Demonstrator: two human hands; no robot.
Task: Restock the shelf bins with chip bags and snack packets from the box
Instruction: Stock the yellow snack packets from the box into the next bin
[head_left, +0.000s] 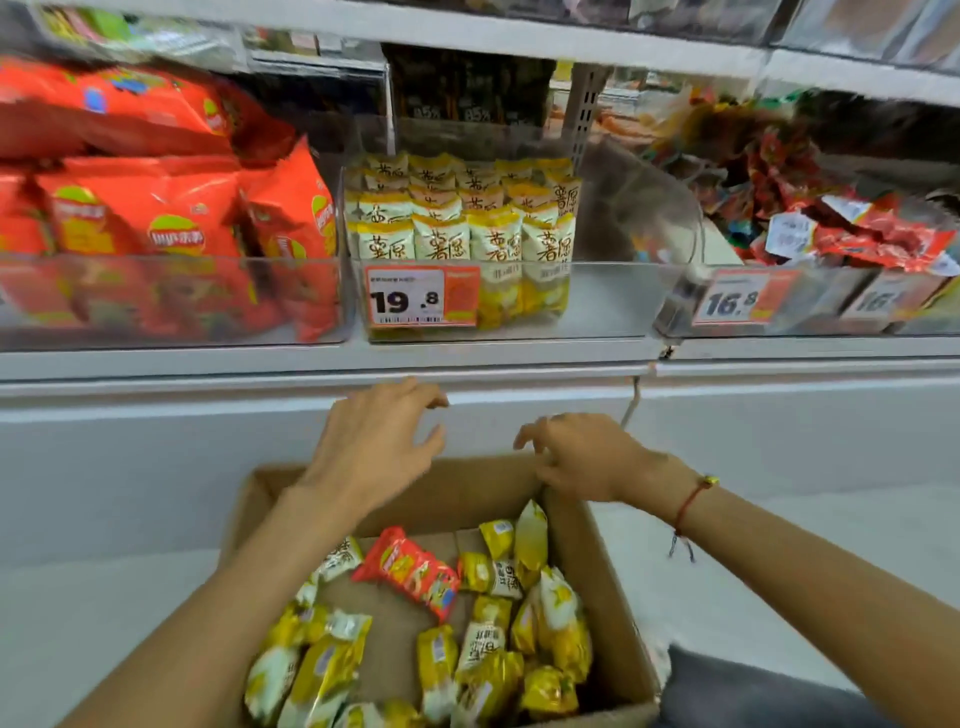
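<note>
Presently both hands are empty: left hand (379, 441) spread wide, right hand (576, 457) loosely curled, both above the far rim of the box (608, 561). Yellow packets (556, 613) and one red packet (410, 571) lie inside. Above, the middle bin (613, 301) holds upright yellow packets at left; chip bags (171, 218) fill the left bin. The right bin's contents are blurred, apparently red packets.
</note>
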